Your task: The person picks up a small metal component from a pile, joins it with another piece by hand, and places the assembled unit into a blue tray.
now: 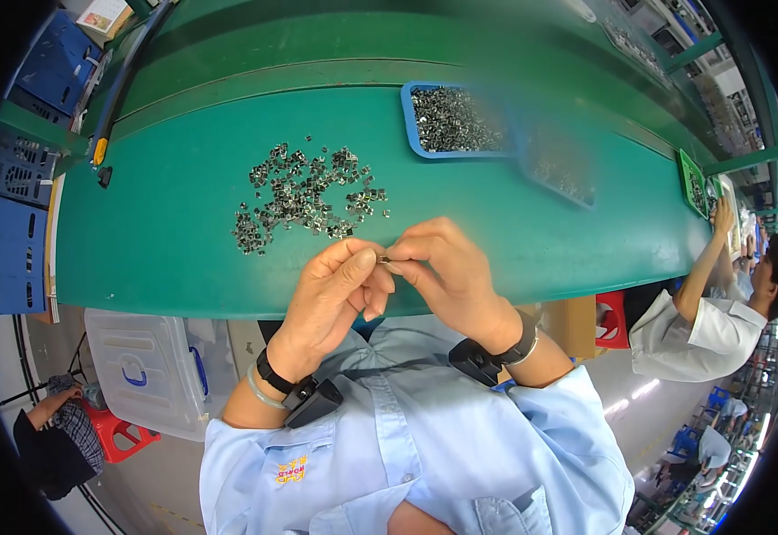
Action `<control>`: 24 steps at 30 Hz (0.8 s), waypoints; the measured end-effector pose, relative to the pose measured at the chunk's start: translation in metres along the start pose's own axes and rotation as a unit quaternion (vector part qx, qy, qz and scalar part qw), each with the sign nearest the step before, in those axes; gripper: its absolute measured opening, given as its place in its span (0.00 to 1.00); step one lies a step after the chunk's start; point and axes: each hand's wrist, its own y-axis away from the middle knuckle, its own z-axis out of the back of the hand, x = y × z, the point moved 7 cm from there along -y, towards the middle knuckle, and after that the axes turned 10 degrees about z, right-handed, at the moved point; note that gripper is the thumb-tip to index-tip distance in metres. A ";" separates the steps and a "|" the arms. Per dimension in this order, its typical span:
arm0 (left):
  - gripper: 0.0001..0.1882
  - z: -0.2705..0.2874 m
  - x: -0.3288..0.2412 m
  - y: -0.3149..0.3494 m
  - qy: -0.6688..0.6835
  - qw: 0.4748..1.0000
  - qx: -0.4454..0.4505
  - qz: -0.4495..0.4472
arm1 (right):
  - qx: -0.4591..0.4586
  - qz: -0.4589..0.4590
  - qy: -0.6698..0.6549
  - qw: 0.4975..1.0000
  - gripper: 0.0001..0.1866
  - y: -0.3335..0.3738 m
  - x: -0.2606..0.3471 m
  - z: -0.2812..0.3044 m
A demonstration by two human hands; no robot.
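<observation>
My left hand (340,290) and my right hand (447,278) meet over the near edge of the green table (166,223). Between their fingertips is a small metal part (384,259), pinched from both sides; its exact shape is too small to make out. Just beyond my left hand lies a loose spread of small shiny metal pieces (304,196). Farther back stands a blue tray (413,125) filled with many similar small pieces. Each of my wrists carries a dark strap with a black box on it.
A second, blurred tray (558,174) adjoins the blue one. At right, a co-worker (697,334) reaches toward a green tray (692,183). A lidded clear plastic box (144,370) stands below the table at left, near a red stool (117,432) and another person (59,437). Blue crates (10,241) line the left.
</observation>
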 end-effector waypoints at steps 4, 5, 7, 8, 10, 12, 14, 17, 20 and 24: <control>0.09 -0.002 0.001 0.002 0.003 1.000 0.002 -0.005 | -0.011 -0.011 0.002 1.000 0.11 0.005 -0.001 -0.001; 0.09 -0.001 0.001 0.002 0.003 1.000 0.001 -0.005 | -0.009 -0.006 0.007 1.000 0.11 0.004 0.000 -0.001; 0.08 0.000 0.002 0.002 -0.012 1.000 -0.008 -0.011 | -0.004 0.005 0.017 1.000 0.11 0.004 0.002 -0.002; 0.08 0.001 0.001 0.002 -0.020 1.000 -0.012 -0.014 | -0.004 0.005 0.017 1.000 0.11 0.004 0.002 -0.002; 0.08 0.002 0.003 0.002 -0.019 1.000 -0.008 -0.013 | -0.007 0.002 0.014 1.000 0.11 0.004 0.001 -0.001; 0.08 0.004 0.004 0.001 -0.018 1.000 -0.001 -0.011 | -0.008 0.001 0.013 1.000 0.11 0.005 0.001 -0.001; 0.08 0.005 0.006 0.000 -0.011 1.000 0.004 -0.011 | -0.005 -0.001 0.010 1.000 0.11 0.006 0.001 -0.002; 0.07 0.005 0.008 -0.001 0.002 1.000 0.012 -0.010 | -0.007 -0.003 0.003 1.000 0.11 0.009 0.000 -0.004; 0.07 0.002 0.009 -0.002 0.012 0.999 0.022 -0.020 | -0.015 -0.005 -0.006 1.000 0.11 0.012 -0.002 -0.006; 0.07 0.003 0.009 -0.002 0.000 1.000 0.005 -0.012 | -0.036 0.018 -0.017 0.999 0.11 0.012 0.000 -0.006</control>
